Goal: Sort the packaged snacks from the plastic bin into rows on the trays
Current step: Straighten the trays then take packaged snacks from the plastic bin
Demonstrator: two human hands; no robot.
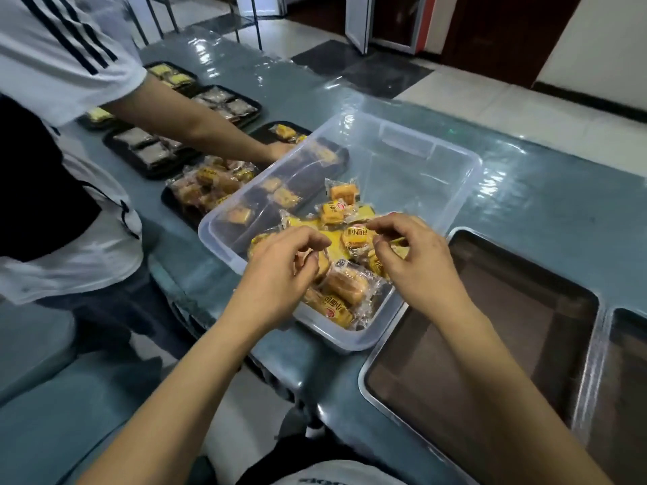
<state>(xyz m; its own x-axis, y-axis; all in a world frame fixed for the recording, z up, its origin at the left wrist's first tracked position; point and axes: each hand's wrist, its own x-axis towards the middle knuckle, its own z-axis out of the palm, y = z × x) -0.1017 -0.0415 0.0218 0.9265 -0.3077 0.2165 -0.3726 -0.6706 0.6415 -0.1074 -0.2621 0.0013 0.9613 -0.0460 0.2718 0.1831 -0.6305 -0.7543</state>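
Since the packets (345, 285) lie heaped in the near corner of the clear bin (471, 162), right under both hands, the step is best done one packet at a time, not by the fistful. Beyond and left of the left hand (280, 271), a black tray (167, 202) on the counter (525, 190) carries a loose pile, and another person's hand (280, 150) works at the next tray, so a carry that way should go low and wait for a gap. The left hand's fingers curl over the heap; whether they hold a packet I cannot tell. Between the hands lies a yellow packet (355, 236), and the right hand (416, 264) seems to pinch its end between thumb and forefinger. Lifting by that sealed edge, label up, should land it square in a row.
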